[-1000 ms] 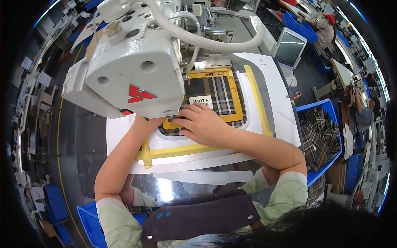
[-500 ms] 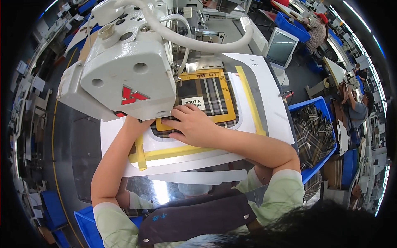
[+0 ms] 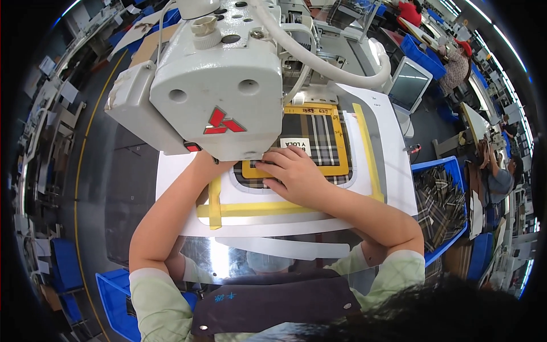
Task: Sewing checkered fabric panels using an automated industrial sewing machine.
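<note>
A piece of plaid fabric (image 3: 322, 126) lies beneath a yellow rectangular frame (image 3: 342, 149), with a small white printed label (image 3: 294, 143) on the fabric inside it. My right hand (image 3: 297, 172) rests on the near edge of the frame and the plaid, fingers spread, holding nothing. Behind the white head of a large sewing machine (image 3: 219, 91) my left hand (image 3: 214, 163) disappears at the wrist, so its fingers are hidden. Under the fabric lies a white sheet (image 3: 394, 165) bordered with yellow tape (image 3: 268, 209).
A blue bin (image 3: 463, 212) heaped with plaid pieces stands at the right; another blue bin (image 3: 114, 302) is at the lower left. A small screen (image 3: 409, 84) stands beyond the sheet. A white hose (image 3: 330, 68) loops beside the machine head. Other people sit at benches far right.
The whole scene has shifted rightward in the picture as my view turned. Both hands keep nearly the same places against the frame and machine.
</note>
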The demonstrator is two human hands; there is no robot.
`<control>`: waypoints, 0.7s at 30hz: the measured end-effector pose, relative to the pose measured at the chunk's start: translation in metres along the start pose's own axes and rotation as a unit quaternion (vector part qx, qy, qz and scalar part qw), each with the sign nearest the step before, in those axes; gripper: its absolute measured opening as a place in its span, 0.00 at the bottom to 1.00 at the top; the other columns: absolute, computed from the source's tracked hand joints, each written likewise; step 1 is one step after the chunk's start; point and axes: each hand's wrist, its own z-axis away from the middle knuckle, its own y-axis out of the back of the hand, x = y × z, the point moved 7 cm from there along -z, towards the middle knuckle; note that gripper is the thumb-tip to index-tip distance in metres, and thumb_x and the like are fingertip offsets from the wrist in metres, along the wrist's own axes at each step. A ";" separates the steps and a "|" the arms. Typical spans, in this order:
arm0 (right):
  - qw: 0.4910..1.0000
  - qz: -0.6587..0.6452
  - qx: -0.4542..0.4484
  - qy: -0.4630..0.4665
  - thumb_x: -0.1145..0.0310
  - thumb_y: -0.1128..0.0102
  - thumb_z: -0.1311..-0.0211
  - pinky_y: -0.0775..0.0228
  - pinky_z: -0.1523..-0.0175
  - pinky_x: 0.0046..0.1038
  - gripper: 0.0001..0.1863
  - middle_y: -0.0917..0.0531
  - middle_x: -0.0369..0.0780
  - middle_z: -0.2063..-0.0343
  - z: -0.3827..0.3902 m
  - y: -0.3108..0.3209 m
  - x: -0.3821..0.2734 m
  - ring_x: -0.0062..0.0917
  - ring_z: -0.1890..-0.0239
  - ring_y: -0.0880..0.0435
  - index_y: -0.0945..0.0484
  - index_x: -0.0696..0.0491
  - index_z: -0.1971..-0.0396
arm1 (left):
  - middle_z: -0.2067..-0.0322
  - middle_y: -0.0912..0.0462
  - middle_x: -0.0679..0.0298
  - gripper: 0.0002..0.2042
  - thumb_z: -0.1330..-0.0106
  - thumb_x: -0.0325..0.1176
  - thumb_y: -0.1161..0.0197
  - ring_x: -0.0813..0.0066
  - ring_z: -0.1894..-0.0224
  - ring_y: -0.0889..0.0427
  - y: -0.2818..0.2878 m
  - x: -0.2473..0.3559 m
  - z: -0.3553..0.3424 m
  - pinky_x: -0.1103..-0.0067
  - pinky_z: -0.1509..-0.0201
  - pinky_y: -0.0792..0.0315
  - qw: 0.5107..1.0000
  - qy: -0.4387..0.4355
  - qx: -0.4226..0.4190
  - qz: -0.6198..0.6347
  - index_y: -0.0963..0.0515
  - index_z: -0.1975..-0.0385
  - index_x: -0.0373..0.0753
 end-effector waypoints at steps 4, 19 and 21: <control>1.000 0.004 0.001 0.008 0.64 0.40 0.43 0.40 0.40 0.38 0.16 0.23 0.37 0.54 -0.001 -0.001 -0.001 0.30 0.47 0.28 0.22 0.52 0.55 | 0.49 0.22 0.61 0.17 0.43 0.26 0.40 0.65 0.45 0.25 -0.001 -0.009 0.003 0.70 0.39 0.34 0.997 -0.001 -0.039 -0.064 0.23 0.51 0.39; 1.000 -0.002 0.016 0.012 0.66 0.39 0.45 0.38 0.43 0.35 0.15 0.22 0.37 0.59 -0.001 0.004 0.000 0.32 0.53 0.26 0.21 0.52 0.57 | 0.54 0.21 0.58 0.17 0.46 0.25 0.40 0.58 0.48 0.25 0.000 0.008 -0.004 0.68 0.42 0.34 0.987 -0.062 -0.037 -0.146 0.22 0.54 0.40; 1.000 -0.002 0.023 0.018 0.66 0.39 0.45 0.38 0.43 0.35 0.15 0.22 0.37 0.60 -0.001 0.003 0.000 0.32 0.54 0.26 0.21 0.52 0.57 | 0.55 0.21 0.59 0.16 0.47 0.24 0.39 0.58 0.49 0.25 0.000 0.011 -0.005 0.68 0.42 0.34 0.983 -0.075 -0.019 -0.169 0.22 0.56 0.39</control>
